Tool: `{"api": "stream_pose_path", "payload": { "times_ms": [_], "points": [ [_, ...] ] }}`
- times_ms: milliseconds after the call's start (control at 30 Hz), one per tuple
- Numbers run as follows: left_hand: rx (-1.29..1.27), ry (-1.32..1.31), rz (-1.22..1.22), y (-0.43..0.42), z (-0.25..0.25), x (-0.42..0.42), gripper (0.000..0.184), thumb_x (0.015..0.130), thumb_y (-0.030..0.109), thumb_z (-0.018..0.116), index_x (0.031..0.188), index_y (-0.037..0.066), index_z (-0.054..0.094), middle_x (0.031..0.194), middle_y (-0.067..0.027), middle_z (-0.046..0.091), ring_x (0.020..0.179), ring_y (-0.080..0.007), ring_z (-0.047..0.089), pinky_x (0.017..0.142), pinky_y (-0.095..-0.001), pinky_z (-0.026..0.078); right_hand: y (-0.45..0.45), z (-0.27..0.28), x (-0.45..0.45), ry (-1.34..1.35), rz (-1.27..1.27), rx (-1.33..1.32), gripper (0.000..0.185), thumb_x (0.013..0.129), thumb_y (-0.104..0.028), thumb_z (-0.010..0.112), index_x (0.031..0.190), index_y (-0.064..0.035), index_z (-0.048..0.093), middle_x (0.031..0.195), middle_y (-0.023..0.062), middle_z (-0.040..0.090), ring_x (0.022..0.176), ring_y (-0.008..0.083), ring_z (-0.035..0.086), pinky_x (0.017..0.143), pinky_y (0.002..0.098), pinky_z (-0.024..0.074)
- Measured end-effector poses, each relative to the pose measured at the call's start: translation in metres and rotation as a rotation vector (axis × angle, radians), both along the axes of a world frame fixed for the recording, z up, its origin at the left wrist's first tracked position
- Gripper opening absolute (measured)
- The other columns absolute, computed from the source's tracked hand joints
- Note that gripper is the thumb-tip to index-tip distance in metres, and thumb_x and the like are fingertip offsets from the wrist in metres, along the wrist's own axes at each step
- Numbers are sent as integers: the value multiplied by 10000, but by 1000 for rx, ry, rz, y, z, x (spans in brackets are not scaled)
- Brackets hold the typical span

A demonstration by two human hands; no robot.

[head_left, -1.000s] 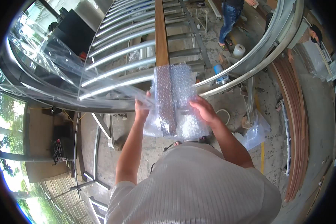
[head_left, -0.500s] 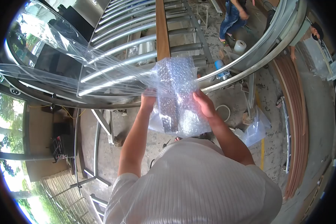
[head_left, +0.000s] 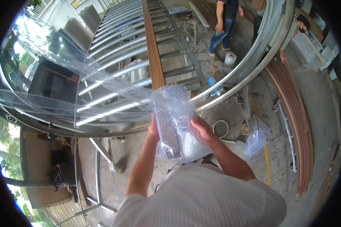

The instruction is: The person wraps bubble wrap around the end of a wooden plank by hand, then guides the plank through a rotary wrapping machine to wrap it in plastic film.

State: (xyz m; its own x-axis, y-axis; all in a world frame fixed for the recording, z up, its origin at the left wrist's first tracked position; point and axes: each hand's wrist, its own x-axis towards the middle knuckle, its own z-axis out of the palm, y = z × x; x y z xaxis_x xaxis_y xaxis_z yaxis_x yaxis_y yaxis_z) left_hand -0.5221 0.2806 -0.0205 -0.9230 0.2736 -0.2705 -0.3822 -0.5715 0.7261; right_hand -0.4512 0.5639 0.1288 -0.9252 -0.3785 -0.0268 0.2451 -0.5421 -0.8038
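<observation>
A long brown wooden plank (head_left: 154,56) lies on a metal roller conveyor (head_left: 174,55), and its near end is covered by a sheet of bubble wrap (head_left: 176,125). At the wrap's left edge is my left hand (head_left: 154,129), closed on it with the fingers mostly hidden. My right hand (head_left: 203,130) grips the opposite edge, thumb in front and the other fingers behind. Strands of transparent plastic film (head_left: 113,89) stretch from the upper left across the conveyor and meet the upper part of the bubble wrap.
A large metal ring (head_left: 231,85) curves across in front of me. Beyond it stand a person in jeans (head_left: 222,36), a white roll (head_left: 230,58) and a blue container (head_left: 215,86). Stacked brown planks (head_left: 291,125) lie at right, near another person's hand (head_left: 282,57). Plastic sheeting (head_left: 257,138) is on the floor.
The view has tilted upward, so the hands and bubble wrap sit lower in it. Both hands keep hold of the wrap's sides. The person in jeans shows more fully.
</observation>
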Motion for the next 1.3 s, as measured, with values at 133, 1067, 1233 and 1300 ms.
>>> {"api": "stream_pose_path", "payload": {
  "times_ms": [133, 1067, 1233, 1300],
  "points": [
    [-71, -61, -71, -18, 62, 18, 805, 1054, 696, 281, 1426, 29, 538, 1214, -121, 691, 1057, -241, 673, 888, -373, 548, 4, -9, 2, -49, -39, 15, 398, 1064, -198, 511, 1421, -24, 533, 1347, 47, 621, 1231, 154, 572, 1079, 338, 425],
    [-1516, 417, 274, 7, 125, 75, 259, 893, 309, 729, 1029, 99, 661, 708, -147, 656, 698, -381, 680, 646, -482, 519, -14, -59, -4, 195, 58, 318, 180, 1029, -88, 585, 1180, -34, 667, 1084, 7, 671, 1024, 128, 623, 938, 312, 514],
    [-1270, 346, 417, -14, 104, 70, 329, 930, 320, 757, 957, 8, 657, 621, -69, 565, 553, -165, 523, 561, -354, 441, -12, -51, -20, 221, 165, 647, 166, 983, -121, 673, 1129, -43, 680, 988, 19, 700, 932, 122, 642, 858, 318, 534],
    [-1177, 303, 434, -19, 86, 66, 334, 964, 315, 724, 918, -7, 648, 619, -54, 560, 567, -137, 510, 557, -340, 432, -12, -42, -22, 265, 190, 729, 207, 957, -155, 718, 1120, -34, 678, 932, 31, 707, 892, 128, 650, 812, 319, 541]
  ]
}}
